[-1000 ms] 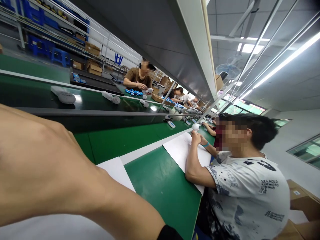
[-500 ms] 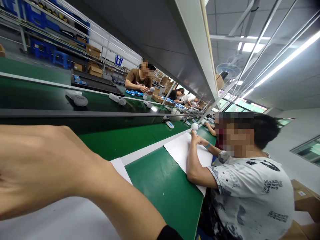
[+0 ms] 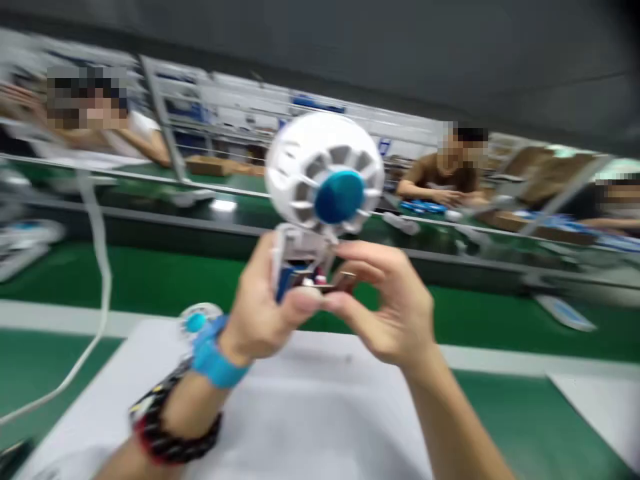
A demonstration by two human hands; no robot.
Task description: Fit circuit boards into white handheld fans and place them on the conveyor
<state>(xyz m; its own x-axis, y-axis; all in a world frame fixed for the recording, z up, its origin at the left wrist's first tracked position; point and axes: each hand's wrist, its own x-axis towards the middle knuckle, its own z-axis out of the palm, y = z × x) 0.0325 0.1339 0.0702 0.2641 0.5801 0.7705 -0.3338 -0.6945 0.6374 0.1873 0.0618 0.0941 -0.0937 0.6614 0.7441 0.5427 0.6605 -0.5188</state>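
In front of me, a white handheld fan point(image 3: 293, 157) stands upright, its round vented head showing a blue disc. The handle is open on my side, with blue, red and metal-looking parts inside. My left hand point(image 3: 257, 310) is closed around the handle from the left, thumb across its lower part. From the right, my right hand point(image 3: 393, 310) pinches the handle's edge, its thumb and fingers at a small brownish metal-looking piece. Motion blur hides the exact contact. Behind my left wrist, a second round vented part with a blue centre point(image 3: 195, 323) lies on the white sheet point(image 3: 310, 413).
A white cable point(image 3: 103, 267) hangs at the left. Beyond the green bench, a belt carries several white fans point(image 3: 400, 222). A grey shelf point(image 3: 320, 47) hangs overhead. Across the line sit a person in brown point(image 3: 420, 175) and others.
My view has swung from the right-hand neighbour to straight ahead and levelled out. Both my hands now show with the fan; earlier only one forearm and hand filled the left.
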